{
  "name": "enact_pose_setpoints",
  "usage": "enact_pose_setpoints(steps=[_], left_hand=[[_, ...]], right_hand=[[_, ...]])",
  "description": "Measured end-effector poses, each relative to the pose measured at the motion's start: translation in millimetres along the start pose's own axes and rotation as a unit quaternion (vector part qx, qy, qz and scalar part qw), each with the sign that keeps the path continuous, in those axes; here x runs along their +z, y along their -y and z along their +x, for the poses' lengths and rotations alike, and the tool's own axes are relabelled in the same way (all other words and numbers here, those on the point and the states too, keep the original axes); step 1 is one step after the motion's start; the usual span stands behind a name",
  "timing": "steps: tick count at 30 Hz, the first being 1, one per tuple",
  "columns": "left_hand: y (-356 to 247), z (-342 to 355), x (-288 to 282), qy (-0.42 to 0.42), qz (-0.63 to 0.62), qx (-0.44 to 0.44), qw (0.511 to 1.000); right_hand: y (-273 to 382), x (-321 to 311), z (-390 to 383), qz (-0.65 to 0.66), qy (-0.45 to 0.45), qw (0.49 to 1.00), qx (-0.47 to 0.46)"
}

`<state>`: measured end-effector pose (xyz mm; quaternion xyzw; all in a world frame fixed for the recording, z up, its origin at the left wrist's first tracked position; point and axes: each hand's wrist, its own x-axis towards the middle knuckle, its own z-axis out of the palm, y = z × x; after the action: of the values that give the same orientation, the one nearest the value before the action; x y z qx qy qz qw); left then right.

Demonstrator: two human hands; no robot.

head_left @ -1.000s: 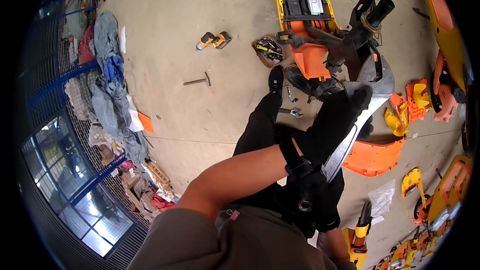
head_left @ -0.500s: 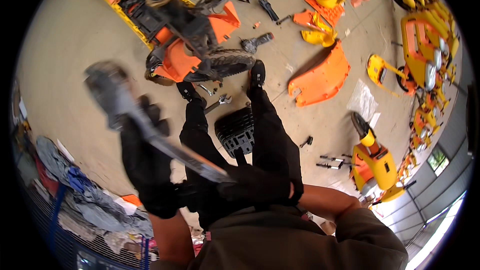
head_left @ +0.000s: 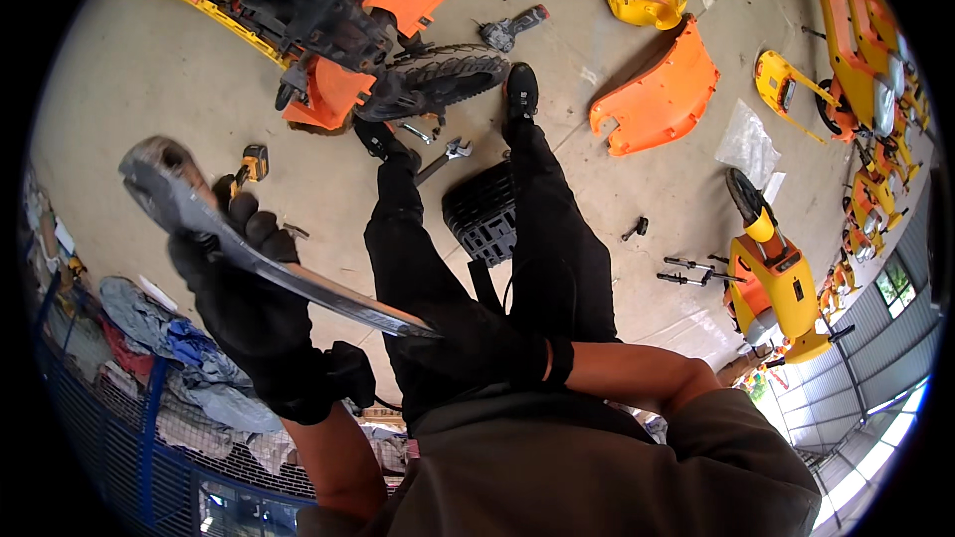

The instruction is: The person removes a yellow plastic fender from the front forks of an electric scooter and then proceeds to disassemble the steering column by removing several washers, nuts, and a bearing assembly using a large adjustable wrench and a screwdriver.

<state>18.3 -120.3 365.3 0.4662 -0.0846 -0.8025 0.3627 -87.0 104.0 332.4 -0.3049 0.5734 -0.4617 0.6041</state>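
Note:
A long, worn grey metal wrench [head_left: 323, 288] lies slantwise across the front of my body, its broad head at the upper left and its handle running down to the right. Black-gloved, my left hand [head_left: 244, 288] is wrapped around it just below the head. My right hand [head_left: 482, 346], also in a black glove, closes on the handle's lower end near my lap; its fingers are mostly hidden. Below, between my legs, a black slatted plastic piece [head_left: 482, 209] rests on the floor, with an adjustable wrench [head_left: 445, 159] beside it.
A partly stripped orange and black vehicle with a knobbly tyre [head_left: 443, 85] lies ahead at left. Around it are a yellow power tool [head_left: 255, 163], a grey power tool [head_left: 512, 28] and an orange panel [head_left: 662, 94]. A yellow scooter [head_left: 781, 288] stands at right; cloths [head_left: 189, 358] lie at left.
The wrench and my left hand have swung left and slightly down in the picture, and the blur on them is gone. The view has shifted, bringing the yellow power tool into sight.

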Motion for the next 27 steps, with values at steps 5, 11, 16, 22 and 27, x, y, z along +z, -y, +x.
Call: enact_pose_setpoints(steps=[5,11,16,22,27], left_hand=[[23.6,0.2,5.5,-0.062,0.030,0.012,0.998],[43.3,4.2,40.4,0.030,0.162,0.022,0.986],[48.9,5.8,44.7,0.061,0.393,0.081,0.914],[55.5,13.6,57.6,0.071,0.351,0.116,0.927],[59.0,22.9,51.8,0.083,0.282,0.117,0.949]], right_hand=[[-3.7,-21.8,-12.2,-0.016,0.080,0.994,0.069],[52.3,-51.1,21.7,0.127,0.138,0.951,0.245],[55.9,-44.1,13.8,0.166,0.082,0.939,0.289],[59.2,-46.4,11.9,0.196,0.051,0.932,0.299],[61.6,-48.1,12.0,0.231,0.052,0.919,0.317]])
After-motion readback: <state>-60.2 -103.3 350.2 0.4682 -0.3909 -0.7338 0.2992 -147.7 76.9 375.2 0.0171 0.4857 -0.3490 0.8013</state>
